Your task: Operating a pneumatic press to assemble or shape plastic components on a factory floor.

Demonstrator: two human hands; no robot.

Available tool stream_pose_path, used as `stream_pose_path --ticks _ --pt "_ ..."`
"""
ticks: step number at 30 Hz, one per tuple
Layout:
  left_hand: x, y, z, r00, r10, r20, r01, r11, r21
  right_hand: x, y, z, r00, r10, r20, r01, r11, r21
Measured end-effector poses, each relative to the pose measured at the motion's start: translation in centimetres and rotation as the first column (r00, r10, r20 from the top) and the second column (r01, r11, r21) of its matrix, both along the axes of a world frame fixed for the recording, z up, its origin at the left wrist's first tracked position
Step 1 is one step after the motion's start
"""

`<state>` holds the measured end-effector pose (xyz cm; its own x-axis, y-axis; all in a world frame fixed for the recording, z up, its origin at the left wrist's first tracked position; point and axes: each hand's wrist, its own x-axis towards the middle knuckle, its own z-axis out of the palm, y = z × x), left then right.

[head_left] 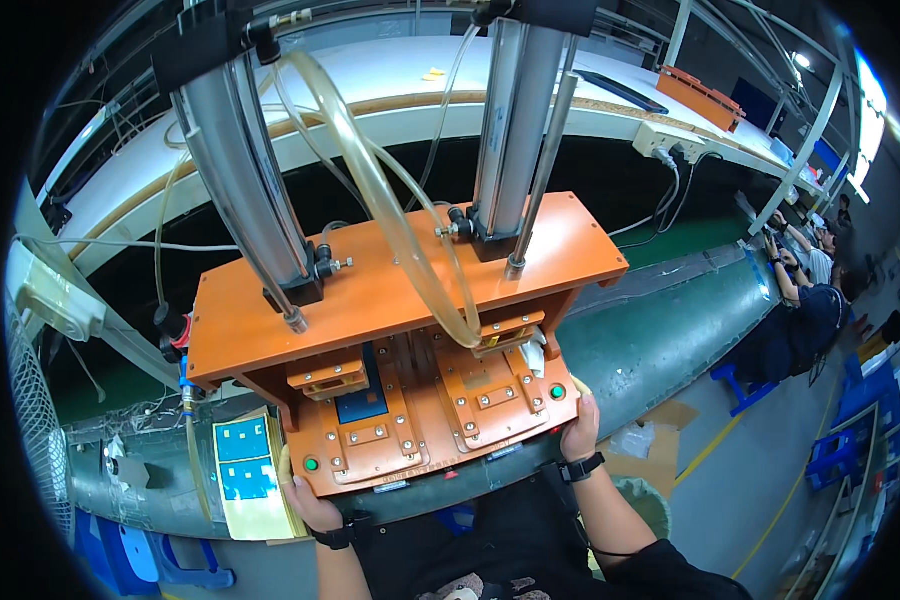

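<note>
In front of me stands an orange pneumatic press (410, 300) with two upright silver cylinders (510, 130). My left hand (312, 503) grips the left front corner of its base, beside a green button (312, 464). The right front corner is held by my right hand (580, 432), next to another green button (557, 391). Yellowish covers show on some fingertips; other fingers are partly hidden by the base. A blue flat piece (362, 402) lies in the left fixture, partly under the upper block. Something white (534, 358) sticks out at the right fixture.
Left of the press, yellow sheets (225, 510) carry blue panels (245, 460) on the green bench (660, 320). A clear hose (370, 190) arches before the cylinders. Behind is a white shelf (400, 65) with a power strip (670, 142). A cardboard box (660, 425) and co-workers (820, 310) are at right.
</note>
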<state>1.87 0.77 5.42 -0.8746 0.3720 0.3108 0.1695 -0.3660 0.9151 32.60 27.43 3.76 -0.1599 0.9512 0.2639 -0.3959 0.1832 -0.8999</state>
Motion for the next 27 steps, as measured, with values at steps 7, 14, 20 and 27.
stream_pose_path --ticks 7,14,20,27 --pt "-0.3 0.5 0.1 0.999 -0.048 -0.004 0.048 0.998 0.036 -0.9 0.2 1.4 1.000 0.028 0.001 -0.028 0.999 -0.023" --pt "0.0 0.7 -0.3 1.000 0.006 -0.012 -0.006 1.000 -0.002 -1.3 -0.3 1.8 1.000 -0.008 0.013 0.008 1.000 0.010" --pt "-1.1 -0.2 -3.8 0.998 0.004 0.057 -0.010 0.995 0.104 -1.2 0.0 1.4 0.999 0.010 0.033 -0.010 1.000 0.011" --pt "-1.0 0.3 -3.6 0.993 -0.076 0.089 0.059 0.982 0.179 -1.1 0.1 1.3 0.999 -0.027 0.036 0.027 0.999 0.018"
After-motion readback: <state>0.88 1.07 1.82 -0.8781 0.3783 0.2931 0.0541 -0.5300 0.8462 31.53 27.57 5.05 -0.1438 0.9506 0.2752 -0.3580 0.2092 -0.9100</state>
